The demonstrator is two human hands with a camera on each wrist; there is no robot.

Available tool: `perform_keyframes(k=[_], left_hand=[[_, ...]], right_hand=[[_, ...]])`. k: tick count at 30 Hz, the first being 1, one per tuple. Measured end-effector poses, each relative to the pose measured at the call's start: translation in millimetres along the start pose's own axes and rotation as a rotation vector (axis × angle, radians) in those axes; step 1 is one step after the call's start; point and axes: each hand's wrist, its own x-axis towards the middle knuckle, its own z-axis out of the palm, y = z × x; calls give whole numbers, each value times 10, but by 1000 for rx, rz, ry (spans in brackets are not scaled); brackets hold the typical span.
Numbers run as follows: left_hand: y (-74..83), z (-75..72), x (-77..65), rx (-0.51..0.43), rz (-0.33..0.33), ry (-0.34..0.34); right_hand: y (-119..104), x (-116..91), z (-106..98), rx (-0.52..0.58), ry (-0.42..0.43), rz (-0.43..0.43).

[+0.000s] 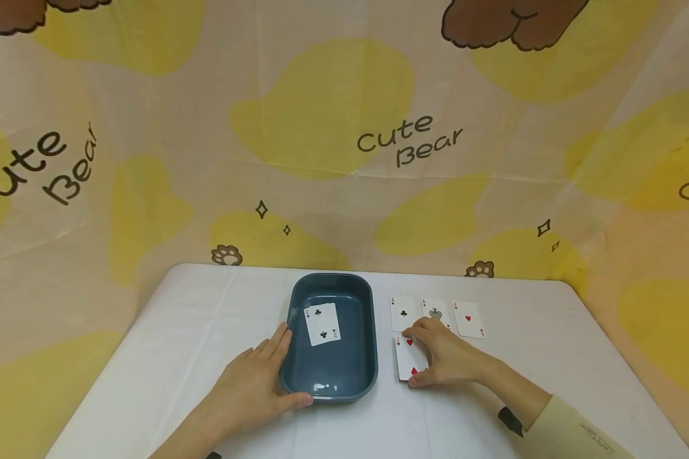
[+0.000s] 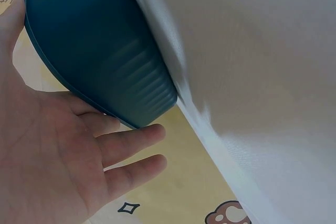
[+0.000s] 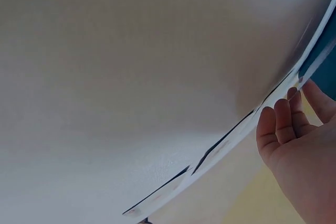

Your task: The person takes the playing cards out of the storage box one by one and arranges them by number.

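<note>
Dark-blue tray (image 1: 344,375) meets the straight, spread fingers of my left hand (image 1: 252,386); at its three o'clock my right hand (image 1: 450,354) pinches the two of hearts (image 1: 409,358). At one o'clock from that, the ace of spades (image 1: 434,312) could skew if my fingertips drag.

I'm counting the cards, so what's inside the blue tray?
A two of clubs lies face up in the tray; anything beneath it is covered.
</note>
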Motion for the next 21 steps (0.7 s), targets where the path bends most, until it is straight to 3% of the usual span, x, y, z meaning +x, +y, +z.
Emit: perform_keyframes(k=[21], left_hand=[[-6, -2, -4, -5, 4, 10]], right_hand=[[35, 69, 47, -20, 0, -10]])
